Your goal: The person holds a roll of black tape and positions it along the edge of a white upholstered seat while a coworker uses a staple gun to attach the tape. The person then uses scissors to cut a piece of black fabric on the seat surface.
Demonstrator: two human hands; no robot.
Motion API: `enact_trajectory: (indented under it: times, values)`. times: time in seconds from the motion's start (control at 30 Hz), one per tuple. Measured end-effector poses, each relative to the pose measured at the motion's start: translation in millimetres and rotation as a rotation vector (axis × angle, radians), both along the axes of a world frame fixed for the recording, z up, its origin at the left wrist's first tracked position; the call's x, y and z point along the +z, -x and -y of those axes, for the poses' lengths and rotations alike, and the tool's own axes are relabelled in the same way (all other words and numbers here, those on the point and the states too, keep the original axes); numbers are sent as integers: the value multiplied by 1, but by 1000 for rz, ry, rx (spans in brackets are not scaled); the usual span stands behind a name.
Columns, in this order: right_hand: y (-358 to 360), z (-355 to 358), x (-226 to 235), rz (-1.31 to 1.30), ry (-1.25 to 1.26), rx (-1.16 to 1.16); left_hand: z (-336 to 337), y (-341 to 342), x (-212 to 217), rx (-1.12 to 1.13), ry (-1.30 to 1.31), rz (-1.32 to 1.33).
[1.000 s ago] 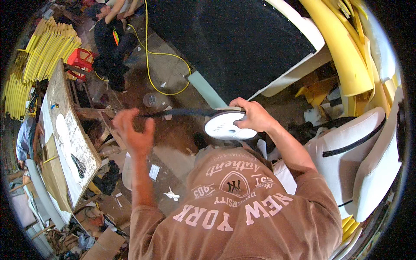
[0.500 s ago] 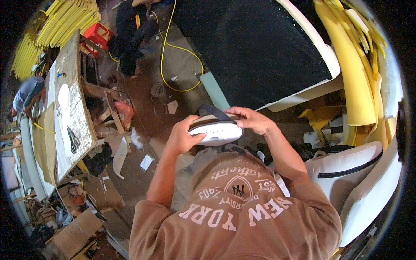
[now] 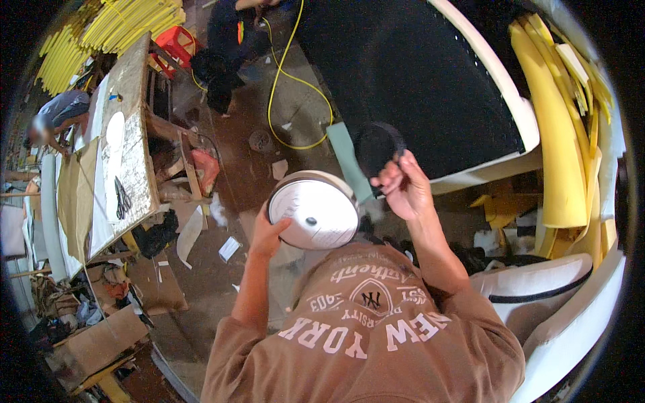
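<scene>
That left hand (image 3: 266,232), left of centre, has its fingers closed on just one side of the white reel (image 3: 322,216), so a hard tug could tip it or pull it free. Further right, past the green strip (image 3: 345,160), the black strap (image 3: 398,138) curves in a loose loop in front of the black panel (image 3: 437,80); slack like that could twist or snag. The right hand (image 3: 406,189), right of centre, seems to pinch the strap in its fingers, though blur keeps me from judging how firmly; a light hold might let it drop.

The reel sits mid-frame, tilted, white face showing, its left rim against the left fingers, thumb over the face. The right fingers are apart from it, higher and rightward, with the strap at their tips.
</scene>
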State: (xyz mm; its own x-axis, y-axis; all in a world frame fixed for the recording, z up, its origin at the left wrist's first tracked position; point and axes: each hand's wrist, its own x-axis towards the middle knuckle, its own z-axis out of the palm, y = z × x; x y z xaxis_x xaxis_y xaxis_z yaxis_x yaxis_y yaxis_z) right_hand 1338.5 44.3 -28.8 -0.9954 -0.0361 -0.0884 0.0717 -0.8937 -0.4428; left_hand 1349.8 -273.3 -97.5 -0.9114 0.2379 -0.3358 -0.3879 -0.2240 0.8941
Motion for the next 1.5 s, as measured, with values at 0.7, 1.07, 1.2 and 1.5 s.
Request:
enact_trajectory:
  times: [0.7,1.07,1.2,1.5]
  values:
    - [-45,1,-71,264,-1527,380,-38,79,57,275,-1042,-33]
    - [3,94,88,-447,-1485,-367,-88,75,31,-35,-900,-33]
    - [4,83,78,-521,-1420,-399,-83,84,37,-247,-786,-163]
    - [-10,-20,111,-509,-1406,-277,-38,107,66,-439,-89,-237]
